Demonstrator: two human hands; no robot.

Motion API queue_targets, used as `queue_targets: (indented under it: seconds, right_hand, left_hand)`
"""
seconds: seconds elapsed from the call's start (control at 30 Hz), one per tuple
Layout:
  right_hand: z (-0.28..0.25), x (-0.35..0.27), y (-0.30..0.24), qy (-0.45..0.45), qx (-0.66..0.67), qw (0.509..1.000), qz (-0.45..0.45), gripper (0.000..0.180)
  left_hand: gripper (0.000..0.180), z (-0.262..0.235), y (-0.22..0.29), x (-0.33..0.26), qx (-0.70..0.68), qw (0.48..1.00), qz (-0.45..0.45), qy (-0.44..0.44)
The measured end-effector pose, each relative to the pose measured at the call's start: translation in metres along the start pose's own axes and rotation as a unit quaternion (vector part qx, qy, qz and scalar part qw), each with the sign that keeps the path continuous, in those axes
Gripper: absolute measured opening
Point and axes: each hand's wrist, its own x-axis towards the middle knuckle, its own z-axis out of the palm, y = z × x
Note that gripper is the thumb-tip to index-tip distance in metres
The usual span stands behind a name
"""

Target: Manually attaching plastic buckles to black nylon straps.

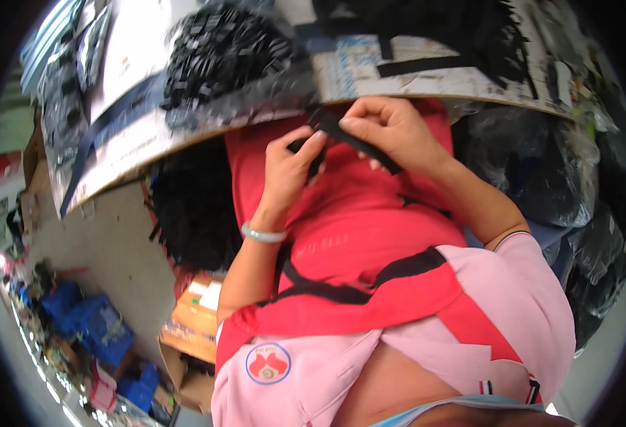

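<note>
A black webbing strap (370,148) runs between my hands, over the red apron (356,203) on my lap and close to the table's front edge. My left hand (289,167) is closed, its thumb and fingers pinching one end of the strap beside a small dark piece (318,117) that may be a buckle. At the strap's upper side my right hand (393,129) grips it between thumb and bent fingers, and a loose end hangs below that hand. Part of the strap is hidden inside my left fingers.
Ahead on the white table (124,153) lies a heap of small black pieces (227,57). Black straps (462,50) are piled at its far right. Plastic-wrapped bundles (533,167) stand to my right. Below left are a cardboard box (193,324) and blue bags (89,324).
</note>
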Motion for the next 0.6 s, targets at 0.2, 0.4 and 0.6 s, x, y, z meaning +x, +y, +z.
queue_targets:
  seconds: [0.2,0.4,0.6]
  right_hand:
    - [0.005,0.005,0.029,-0.002,0.043,0.998,0.040,0.020]
    - [0.014,0.010,0.037,0.030,0.119,0.992,0.023,0.021]
    - [0.017,0.019,0.052,0.043,0.076,0.996,-0.026,0.029]
  left_hand:
    - [0.008,0.001,-0.015,-0.005,0.109,0.985,0.128,0.034]
    - [0.010,0.001,-0.017,0.000,0.299,0.896,0.319,0.083]
    - [0.014,-0.005,-0.024,0.000,0.306,0.895,0.307,0.101]
